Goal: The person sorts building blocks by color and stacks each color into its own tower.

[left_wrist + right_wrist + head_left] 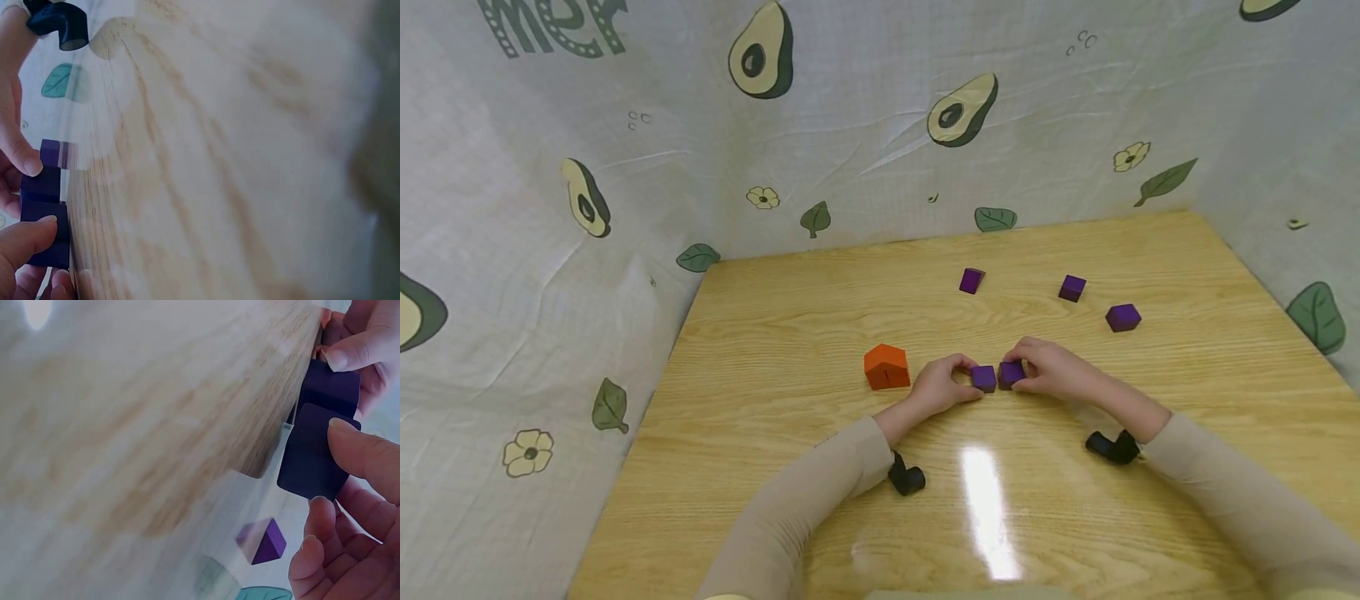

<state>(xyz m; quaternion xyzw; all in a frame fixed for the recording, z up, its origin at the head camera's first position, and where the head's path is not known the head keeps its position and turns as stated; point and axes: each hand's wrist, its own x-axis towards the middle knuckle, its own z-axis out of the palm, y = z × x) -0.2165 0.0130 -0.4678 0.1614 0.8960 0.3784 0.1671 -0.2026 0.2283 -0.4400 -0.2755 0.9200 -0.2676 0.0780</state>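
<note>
Near the middle of the table, my left hand (942,384) pinches a purple block (983,378) between thumb and fingers. Just to its right, my right hand (1047,367) grips a second purple block (1011,374) the same way. From the head view a narrow gap shows between the two blocks. Up close in the right wrist view, the right hand's block (319,450) overlaps the left hand's block (331,390), so contact cannot be judged there. An orange block (887,367) with a peaked outline sits left of my left hand.
Toward the back of the wooden table (790,308) lie three more purple blocks: one (972,281) behind the hands, another (1072,288) farther right, and a third (1123,317) nearest the right side. Avocado-printed cloth (865,125) hangs behind the table. Black wrist cameras (906,477) hang under both forearms.
</note>
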